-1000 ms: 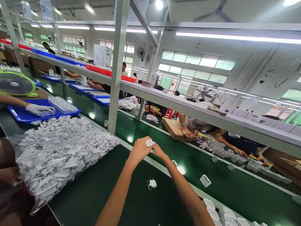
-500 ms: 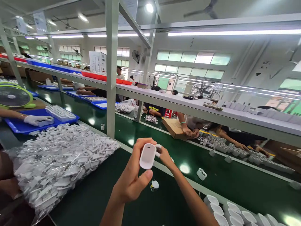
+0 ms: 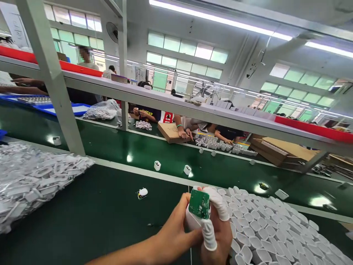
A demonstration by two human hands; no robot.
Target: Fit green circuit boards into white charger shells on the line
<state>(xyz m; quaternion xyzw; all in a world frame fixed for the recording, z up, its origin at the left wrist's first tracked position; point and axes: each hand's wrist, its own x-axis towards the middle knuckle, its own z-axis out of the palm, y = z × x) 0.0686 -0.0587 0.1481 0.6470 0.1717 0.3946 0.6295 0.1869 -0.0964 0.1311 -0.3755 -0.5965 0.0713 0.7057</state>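
My left hand (image 3: 178,224) is closed around a white plastic charger housing (image 3: 192,219), low and right of the middle. My right hand (image 3: 222,230), with white covers on its thumb and a finger, pinches a green circuit board (image 3: 198,202) at the housing. The board stands up out of the housing's near end; how deep it sits is hidden by the fingers. Right beside my right hand many white housings (image 3: 256,224) stand packed together. A small circuit assembly with a white cap (image 3: 142,193) lies on the dark green table to the left.
A plastic bag of loose white parts (image 3: 41,176) lies at left. Beyond a pale rail, a green belt (image 3: 107,149) carries scattered white housings (image 3: 157,165). A grey post (image 3: 52,81) and overhead shelf stand ahead. Across the belt, co-workers' hands work near a cardboard box (image 3: 172,132).
The view has swung right. My hands have come lower, near the packed housings. A green circuit board now shows in my right hand, at the housing in my left.
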